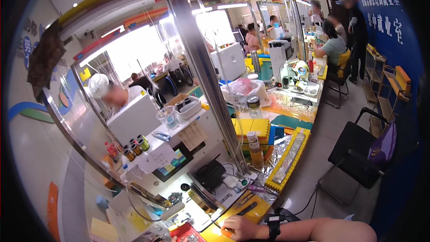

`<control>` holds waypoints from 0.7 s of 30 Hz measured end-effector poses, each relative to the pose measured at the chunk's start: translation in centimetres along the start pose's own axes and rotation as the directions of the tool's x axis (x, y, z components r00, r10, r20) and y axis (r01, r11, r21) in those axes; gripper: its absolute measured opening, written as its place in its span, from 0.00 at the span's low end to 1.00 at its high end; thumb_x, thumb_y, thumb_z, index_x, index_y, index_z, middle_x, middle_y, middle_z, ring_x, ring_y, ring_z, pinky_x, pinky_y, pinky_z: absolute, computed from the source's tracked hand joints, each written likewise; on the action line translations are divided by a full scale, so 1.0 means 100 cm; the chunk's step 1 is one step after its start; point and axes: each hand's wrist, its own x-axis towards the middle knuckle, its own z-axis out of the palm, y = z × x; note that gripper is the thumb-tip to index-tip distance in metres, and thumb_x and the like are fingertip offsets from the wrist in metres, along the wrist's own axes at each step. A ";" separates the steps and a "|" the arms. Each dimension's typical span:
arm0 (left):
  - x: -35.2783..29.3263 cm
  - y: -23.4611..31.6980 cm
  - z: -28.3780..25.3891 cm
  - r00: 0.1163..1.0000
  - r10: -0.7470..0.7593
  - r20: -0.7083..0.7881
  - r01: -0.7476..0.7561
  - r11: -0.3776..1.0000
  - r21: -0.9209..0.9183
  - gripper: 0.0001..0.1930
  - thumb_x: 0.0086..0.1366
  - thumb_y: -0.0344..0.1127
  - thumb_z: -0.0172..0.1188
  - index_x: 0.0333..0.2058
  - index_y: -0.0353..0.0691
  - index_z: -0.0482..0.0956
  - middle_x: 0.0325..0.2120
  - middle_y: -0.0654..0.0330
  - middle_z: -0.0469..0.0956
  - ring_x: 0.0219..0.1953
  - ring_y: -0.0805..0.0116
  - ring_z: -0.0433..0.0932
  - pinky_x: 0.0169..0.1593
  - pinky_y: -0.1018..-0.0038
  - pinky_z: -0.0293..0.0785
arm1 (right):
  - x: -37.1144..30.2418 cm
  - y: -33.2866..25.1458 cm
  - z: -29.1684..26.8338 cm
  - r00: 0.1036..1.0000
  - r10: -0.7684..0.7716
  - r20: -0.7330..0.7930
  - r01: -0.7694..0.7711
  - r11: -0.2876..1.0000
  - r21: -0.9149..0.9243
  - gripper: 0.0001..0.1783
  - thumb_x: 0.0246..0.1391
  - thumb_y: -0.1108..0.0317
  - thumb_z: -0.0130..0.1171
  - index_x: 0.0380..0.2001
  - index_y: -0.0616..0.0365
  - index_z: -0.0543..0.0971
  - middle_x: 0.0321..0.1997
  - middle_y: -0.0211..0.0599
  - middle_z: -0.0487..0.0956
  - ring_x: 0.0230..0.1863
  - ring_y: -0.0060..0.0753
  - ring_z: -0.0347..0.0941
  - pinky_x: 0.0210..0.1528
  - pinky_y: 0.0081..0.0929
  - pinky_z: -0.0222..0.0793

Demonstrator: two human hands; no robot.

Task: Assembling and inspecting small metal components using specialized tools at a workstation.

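Observation:
My right hand (242, 228), with a black band (273, 227) round its wrist, rests over the yellow work mat (214, 232) at the bottom of the head view. Its fingers curl round a small orange piece (227, 232) that shows only in part. To its left lies a red tray (187, 231) with small shiny bits in it. At the tray's lower rim a sliver of my left hand (177, 239) shows; the rest is cut off by the frame. Just beyond stands a lit machine with a brass-coloured wheel (202, 200).
Pens and a dark-handled tool (246, 208) lie beside the machine. A yellow slotted rack (289, 161), an amber bottle (255, 150) and a glass jar (254, 106) stand farther right. A metal post (201, 62) rises ahead. A black chair (358, 152) stands right; other people sit at benches beyond.

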 end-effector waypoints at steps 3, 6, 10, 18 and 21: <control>0.006 0.016 -0.011 0.999 -0.019 0.036 0.019 1.000 0.003 0.25 0.59 0.33 0.66 0.56 0.37 0.79 0.65 0.39 0.65 0.62 0.40 0.72 0.64 0.58 0.72 | 0.001 -0.003 0.000 0.999 0.030 0.017 -0.030 1.000 -0.008 0.06 0.49 0.71 0.61 0.31 0.60 0.80 0.31 0.50 0.80 0.32 0.57 0.76 0.34 0.46 0.72; 0.006 0.002 -0.002 0.996 0.086 0.022 -0.088 0.984 0.154 0.25 0.59 0.33 0.67 0.56 0.36 0.79 0.64 0.39 0.66 0.62 0.40 0.73 0.64 0.58 0.71 | 0.004 0.004 0.006 0.999 0.005 -0.039 -0.004 1.000 0.020 0.06 0.49 0.70 0.61 0.31 0.59 0.80 0.30 0.49 0.79 0.32 0.57 0.76 0.34 0.47 0.71; 0.008 0.011 -0.003 1.000 -0.013 0.013 0.013 1.000 0.003 0.24 0.59 0.33 0.66 0.55 0.35 0.79 0.63 0.39 0.68 0.60 0.41 0.74 0.63 0.57 0.73 | 0.003 0.005 0.006 0.999 0.034 -0.027 -0.034 0.999 0.003 0.05 0.49 0.70 0.61 0.30 0.58 0.80 0.30 0.48 0.79 0.32 0.56 0.76 0.34 0.46 0.71; 0.008 0.013 -0.003 1.000 -0.003 -0.003 0.002 1.000 -0.018 0.23 0.58 0.32 0.66 0.53 0.35 0.80 0.61 0.39 0.69 0.60 0.40 0.74 0.63 0.56 0.73 | 0.002 0.003 0.002 0.999 0.048 -0.018 -0.047 0.999 0.022 0.03 0.49 0.71 0.60 0.29 0.57 0.79 0.29 0.45 0.79 0.31 0.54 0.76 0.33 0.45 0.71; 0.010 0.015 -0.004 0.999 0.045 -0.018 -0.045 0.999 0.007 0.22 0.58 0.32 0.66 0.52 0.36 0.80 0.60 0.39 0.69 0.60 0.39 0.73 0.63 0.55 0.73 | 0.003 0.003 0.002 0.999 0.034 -0.037 -0.032 0.999 0.043 0.03 0.48 0.71 0.60 0.28 0.56 0.79 0.28 0.44 0.79 0.30 0.54 0.76 0.32 0.45 0.71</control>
